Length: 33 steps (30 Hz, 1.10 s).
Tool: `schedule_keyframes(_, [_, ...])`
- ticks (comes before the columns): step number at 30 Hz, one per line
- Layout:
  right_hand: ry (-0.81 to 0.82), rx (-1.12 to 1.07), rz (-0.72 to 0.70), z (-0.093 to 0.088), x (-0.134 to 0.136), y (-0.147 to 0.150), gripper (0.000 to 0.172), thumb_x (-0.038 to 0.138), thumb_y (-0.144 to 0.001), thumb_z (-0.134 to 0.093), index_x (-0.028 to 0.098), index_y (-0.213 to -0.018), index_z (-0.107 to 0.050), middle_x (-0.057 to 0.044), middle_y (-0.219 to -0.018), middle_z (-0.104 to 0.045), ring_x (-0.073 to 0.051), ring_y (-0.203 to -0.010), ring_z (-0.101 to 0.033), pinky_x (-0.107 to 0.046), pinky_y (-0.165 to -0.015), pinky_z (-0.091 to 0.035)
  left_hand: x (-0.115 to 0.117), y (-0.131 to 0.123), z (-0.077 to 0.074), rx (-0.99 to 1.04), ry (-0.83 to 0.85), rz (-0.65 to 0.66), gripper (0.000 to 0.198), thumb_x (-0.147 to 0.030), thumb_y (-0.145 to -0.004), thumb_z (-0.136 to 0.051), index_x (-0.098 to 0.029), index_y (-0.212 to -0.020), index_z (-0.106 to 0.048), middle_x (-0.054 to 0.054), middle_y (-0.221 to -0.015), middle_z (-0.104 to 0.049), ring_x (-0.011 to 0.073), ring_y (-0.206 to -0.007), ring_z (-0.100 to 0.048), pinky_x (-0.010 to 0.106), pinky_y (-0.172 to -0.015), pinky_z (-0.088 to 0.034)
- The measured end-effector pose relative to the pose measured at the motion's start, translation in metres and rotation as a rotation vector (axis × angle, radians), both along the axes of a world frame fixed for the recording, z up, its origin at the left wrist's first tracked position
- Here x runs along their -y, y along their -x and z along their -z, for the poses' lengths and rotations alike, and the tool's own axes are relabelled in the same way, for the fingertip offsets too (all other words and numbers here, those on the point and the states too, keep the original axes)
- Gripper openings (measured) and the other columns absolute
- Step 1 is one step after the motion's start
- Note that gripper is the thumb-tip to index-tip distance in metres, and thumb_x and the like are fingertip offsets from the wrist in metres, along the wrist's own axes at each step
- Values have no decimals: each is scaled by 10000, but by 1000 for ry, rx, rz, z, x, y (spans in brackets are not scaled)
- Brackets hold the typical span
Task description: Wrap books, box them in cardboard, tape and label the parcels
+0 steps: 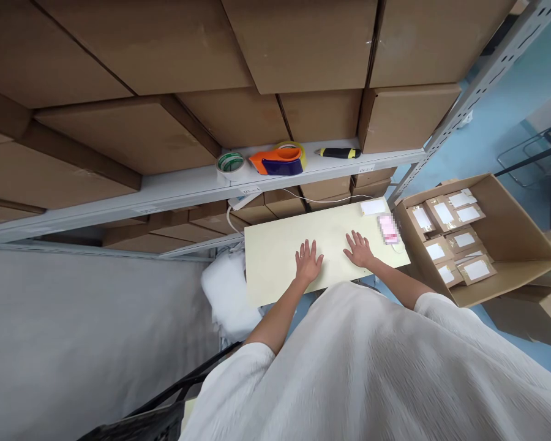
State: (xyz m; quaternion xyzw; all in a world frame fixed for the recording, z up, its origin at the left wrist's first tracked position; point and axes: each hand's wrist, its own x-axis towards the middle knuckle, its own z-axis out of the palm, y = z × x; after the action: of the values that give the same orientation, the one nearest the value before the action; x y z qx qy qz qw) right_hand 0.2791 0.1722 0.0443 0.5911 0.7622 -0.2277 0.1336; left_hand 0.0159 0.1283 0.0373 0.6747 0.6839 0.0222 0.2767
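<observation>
Tabletop (273,260) was touched by left hand (308,262) and right hand (359,250), spread and ungripping; by outward reaching, the pink item (388,228) could be knocked off its right edge

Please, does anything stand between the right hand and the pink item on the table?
Nothing visible stands between the right hand and the pink item; only the pale tabletop shows there.

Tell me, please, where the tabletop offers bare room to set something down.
The pale tabletop is bare between its left edge and the left hand, and again between that hand and the right hand. Its right end is more crowded: a white card and a pink, blurred item lie there.
</observation>
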Motion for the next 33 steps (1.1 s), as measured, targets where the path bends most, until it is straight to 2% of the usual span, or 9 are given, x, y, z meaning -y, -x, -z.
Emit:
schedule_keyframes(10, [-6,-27,0,1,0,-5,805,598,-1120,-204,178,-1801,-112,-119,-1869,20,-350,-1726,-42,-571,-1369,-112,0,-3,-5,-3,3,6,750,-548,-1118,-313,-237,-1786,-175,134,-1872,-76,343,-1734,-86,614,-1384,-95])
schedule_keyframes(17, [-24,-18,-25,1,-1,-8,793,576,-1121,-219,184,-1802,-114,-118,-1869,8,-348,-1726,-47,-570,-1368,-117,1,-8,-5,-5,11,-6,757,-556,-1119,-300,-238,-1791,-155,112,-1877,-57,319,-1737,-80,572,-1392,-84])
schedule_keyframes(28, [-21,-52,-92,3,-16,-42,795,561,-1122,-225,179,-1802,-71,-131,-1870,-29,-345,-1723,-63,-565,-1361,-130,8,-54,1,43,-9,-119,776,-521,-1116,-323,-223,-1794,-91,142,-1870,-91,349,-1725,-138,585,-1380,-149])
schedule_keyframes(33, [-25,-68,-168,5,-25,-46,794,569,-1123,-219,189,-1802,-62,-135,-1870,-32,-352,-1722,-60,-567,-1359,-124,16,-71,-3,46,-26,-172,773,-530,-1120,-316,-206,-1792,-110,144,-1871,-84,349,-1726,-129,580,-1382,-140])
